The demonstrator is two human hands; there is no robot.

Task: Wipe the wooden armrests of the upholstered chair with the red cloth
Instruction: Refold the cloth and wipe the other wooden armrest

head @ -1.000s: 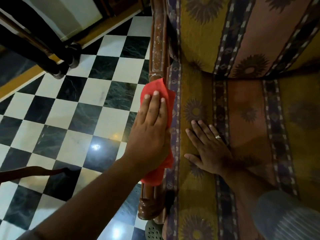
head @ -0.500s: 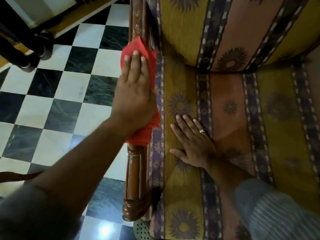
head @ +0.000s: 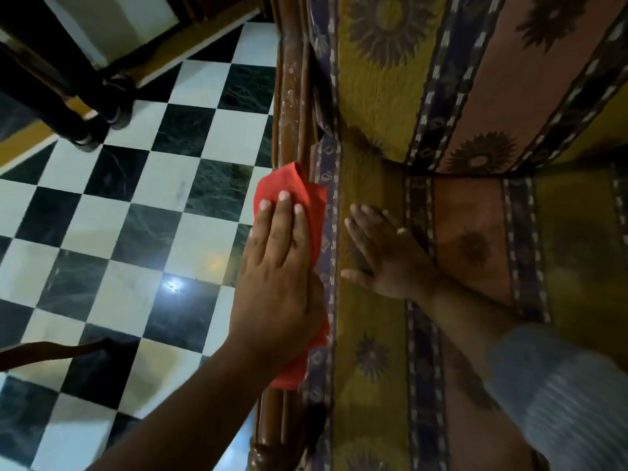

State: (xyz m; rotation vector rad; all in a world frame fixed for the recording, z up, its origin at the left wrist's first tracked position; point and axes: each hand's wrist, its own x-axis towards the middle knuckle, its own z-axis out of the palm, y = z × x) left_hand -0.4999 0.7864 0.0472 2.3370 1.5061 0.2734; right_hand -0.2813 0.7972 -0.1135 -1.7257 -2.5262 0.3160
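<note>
The carved wooden armrest [head: 292, 107] of the upholstered chair runs from the top of the view down to its rounded front end [head: 268, 453]. My left hand [head: 275, 277] lies flat on the red cloth [head: 289, 188], pressing it onto the middle of the armrest. Red cloth shows beyond my fingertips and below my wrist. My right hand [head: 387, 256] rests palm down, fingers spread, on the striped sunflower-pattern seat cushion [head: 370, 362] just right of the armrest. It holds nothing and wears a ring.
A black-and-white chequered floor [head: 136, 232] lies left of the chair. Dark wooden furniture legs [head: 102, 107] stand at the upper left. A curved brown wooden piece [head: 54, 351] juts in from the left edge. The chair's backrest cushion [head: 475, 73] fills the upper right.
My left hand slid the red cloth up the armrest half a second ago and has now drawn it back toward the middle. My right hand stayed on the seat.
</note>
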